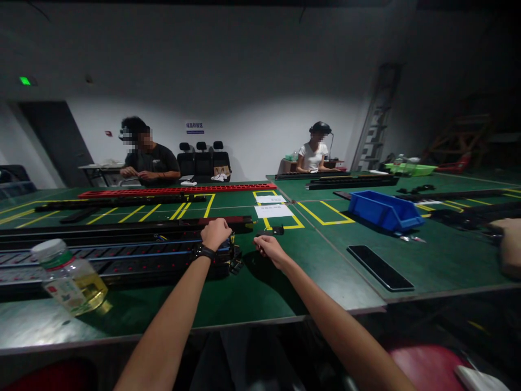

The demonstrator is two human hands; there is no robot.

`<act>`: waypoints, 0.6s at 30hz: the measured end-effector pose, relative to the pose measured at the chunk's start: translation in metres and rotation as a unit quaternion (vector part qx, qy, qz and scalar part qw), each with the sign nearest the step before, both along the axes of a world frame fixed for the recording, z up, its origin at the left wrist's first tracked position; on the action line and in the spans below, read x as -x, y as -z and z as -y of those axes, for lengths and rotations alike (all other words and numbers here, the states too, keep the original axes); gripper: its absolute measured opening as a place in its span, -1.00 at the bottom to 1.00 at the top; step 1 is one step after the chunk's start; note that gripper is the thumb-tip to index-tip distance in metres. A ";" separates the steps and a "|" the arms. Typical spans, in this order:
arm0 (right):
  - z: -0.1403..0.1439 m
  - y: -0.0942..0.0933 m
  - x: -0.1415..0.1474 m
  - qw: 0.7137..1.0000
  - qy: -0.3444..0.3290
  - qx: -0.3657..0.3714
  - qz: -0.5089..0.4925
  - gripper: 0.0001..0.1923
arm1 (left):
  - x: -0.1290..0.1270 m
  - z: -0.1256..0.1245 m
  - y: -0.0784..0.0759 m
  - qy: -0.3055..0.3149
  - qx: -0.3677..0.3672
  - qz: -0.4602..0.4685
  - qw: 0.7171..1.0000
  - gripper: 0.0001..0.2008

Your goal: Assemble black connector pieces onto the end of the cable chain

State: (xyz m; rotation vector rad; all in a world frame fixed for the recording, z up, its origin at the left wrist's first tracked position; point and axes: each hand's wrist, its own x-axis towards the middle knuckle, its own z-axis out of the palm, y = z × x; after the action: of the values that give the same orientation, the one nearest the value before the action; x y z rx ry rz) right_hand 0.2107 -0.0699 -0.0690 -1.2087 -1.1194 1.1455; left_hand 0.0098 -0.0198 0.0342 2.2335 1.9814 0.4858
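My left hand (215, 232) is closed over the right end of a long black rail assembly (122, 258) that lies across the green table (252, 296). A dark watch sits on that wrist. My right hand (266, 247) hovers just right of the rail's end with fingers pinched together; whether it holds a small part I cannot tell. A small black piece (278, 230) lies on the mat just beyond it.
A plastic bottle (69, 277) of yellow liquid stands near left. A phone (380, 267) lies at right, a blue bin (385, 210) behind it. White papers (272, 210), a red rail (179, 190), and two seated people are farther back. Another person's elbow (508, 244) shows at the right edge.
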 end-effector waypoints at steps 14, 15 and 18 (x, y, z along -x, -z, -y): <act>0.000 -0.001 0.001 1.000 -0.009 0.008 0.012 -0.75 | -0.006 -0.011 0.012 0.007 0.017 -0.025 1.000 -0.74; 0.000 -0.001 0.001 1.000 -0.009 0.008 0.013 -0.75 | -0.005 -0.012 0.013 0.004 0.020 -0.021 1.000 -0.74; -0.001 0.000 0.001 1.000 -0.010 0.006 0.016 -0.76 | -0.004 -0.014 0.016 -0.004 0.025 -0.006 1.000 -0.73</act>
State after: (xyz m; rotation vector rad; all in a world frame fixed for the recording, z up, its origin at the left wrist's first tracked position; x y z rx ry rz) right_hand 0.2098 -0.0693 -0.0691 -1.2309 -1.1534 1.1524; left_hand 0.0140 -0.0057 0.0179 2.2044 1.9869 0.4199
